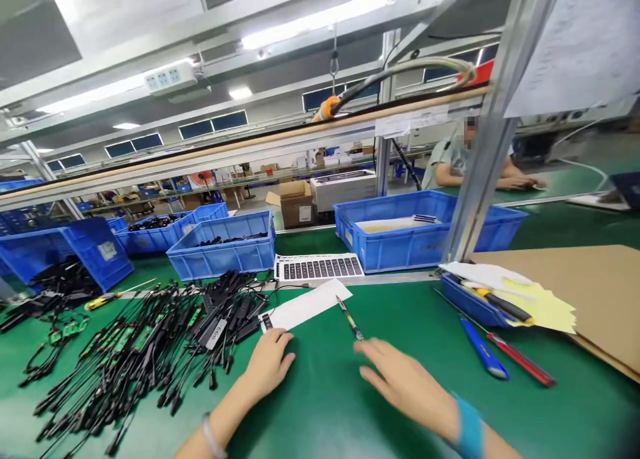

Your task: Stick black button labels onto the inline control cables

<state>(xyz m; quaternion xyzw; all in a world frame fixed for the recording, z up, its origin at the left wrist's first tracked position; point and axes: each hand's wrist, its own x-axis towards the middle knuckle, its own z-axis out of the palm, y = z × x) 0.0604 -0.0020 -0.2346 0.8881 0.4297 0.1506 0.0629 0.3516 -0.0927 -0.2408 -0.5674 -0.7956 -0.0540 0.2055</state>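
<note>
A white label strip (310, 307) lies on the green bench, with a small dark label (267, 322) left at its near end. My left hand (270, 362) rests on the bench by that end, fingers lying loosely with the thumb apart. A slim pointed tool (350, 318), perhaps tweezers, lies with its tip on the strip's right end. Close to its rear end is my right hand (395, 379), slightly blurred, thumb and fingers apart; whether the fingertips touch the tool is unclear. Black cabled devices (150, 346) lie in a large heap left of my left hand.
A sheet of dark labels (320, 267) lies behind the strip. Blue bins (225, 246) line the back. At right are a small blue tray (470, 302), a blue cutter (484, 349), a red-handled tool (523, 360) and cardboard (600, 292). A person (450, 159) sits beyond.
</note>
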